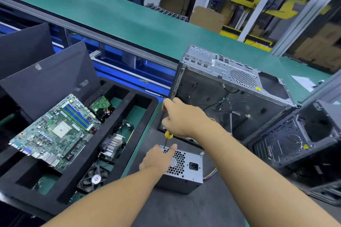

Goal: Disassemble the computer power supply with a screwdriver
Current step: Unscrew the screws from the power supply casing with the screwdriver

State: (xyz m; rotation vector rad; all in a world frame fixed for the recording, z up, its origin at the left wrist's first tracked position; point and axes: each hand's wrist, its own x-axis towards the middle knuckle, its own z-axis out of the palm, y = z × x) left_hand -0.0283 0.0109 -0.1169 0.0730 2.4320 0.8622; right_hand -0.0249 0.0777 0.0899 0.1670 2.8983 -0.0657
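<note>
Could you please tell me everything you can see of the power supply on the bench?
The power supply is a grey metal box lying on the dark mat, in front of the open computer case. Its upward face has a honeycomb vent and a black power socket; coloured wires leave its right side. The left hand rests on the vent, steadying it. The right hand holds a yellow-handled screwdriver upright, its tip at the box's far left corner.
</note>
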